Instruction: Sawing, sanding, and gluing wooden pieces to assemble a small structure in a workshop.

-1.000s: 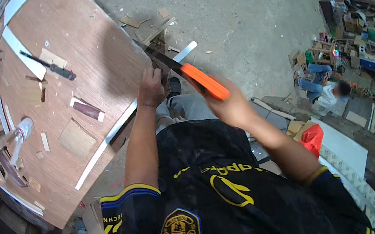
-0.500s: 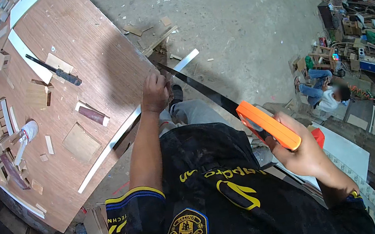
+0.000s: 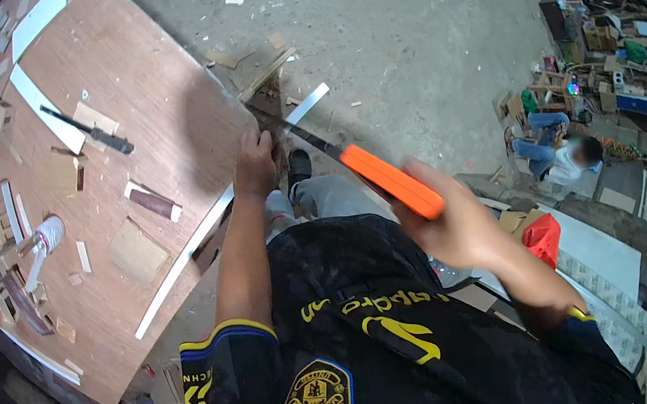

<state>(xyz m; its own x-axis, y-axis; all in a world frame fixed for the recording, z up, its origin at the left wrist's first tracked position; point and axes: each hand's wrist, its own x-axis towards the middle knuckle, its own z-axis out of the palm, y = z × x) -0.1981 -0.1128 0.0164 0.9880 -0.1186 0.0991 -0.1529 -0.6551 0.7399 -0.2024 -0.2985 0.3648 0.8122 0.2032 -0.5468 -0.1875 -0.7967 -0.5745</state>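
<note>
My right hand point(image 3: 455, 222) is wrapped round the orange handle of a hand saw point(image 3: 391, 179). The saw's dark blade slants up and left to the table's corner, where its tip passes close by my left hand point(image 3: 254, 164). The fingers of that hand are closed on a long white strip point(image 3: 184, 265) at the edge of the brown wooden table point(image 3: 147, 86). One end of the strip sticks out past the corner beyond the blade; my hand hides its middle. Where exactly the blade touches the strip is hard to make out.
A dark long-handled tool point(image 3: 87, 129), a curved white strip point(image 3: 45, 104), a maroon-and-white piece point(image 3: 153, 202) and wood offcuts lie on the table. Scraps dot the concrete floor point(image 3: 399, 41). Another person point(image 3: 567, 157) sits low at the right near piled clutter. A red item point(image 3: 542, 239) lies by my right forearm.
The saw and my right hand have moved up and left, bringing the handle closer to the table's corner, with less blade showing. My left hand stays at the strip.
</note>
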